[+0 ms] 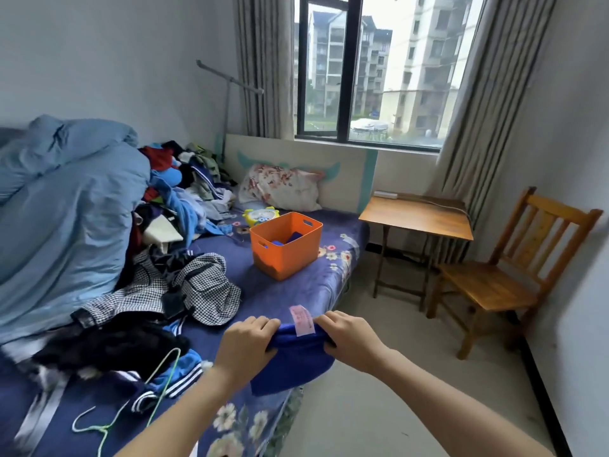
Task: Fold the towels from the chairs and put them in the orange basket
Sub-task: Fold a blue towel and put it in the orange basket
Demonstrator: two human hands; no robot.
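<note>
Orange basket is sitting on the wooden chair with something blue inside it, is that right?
Not quite. The head view shows the orange basket sitting on the bed, not on the wooden chair. It does have something blue inside it.

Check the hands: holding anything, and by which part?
Both hold one blue towel by its upper edge: left hand at the left end, right hand at the right end, a pink label between them. The rest hangs below.
</note>
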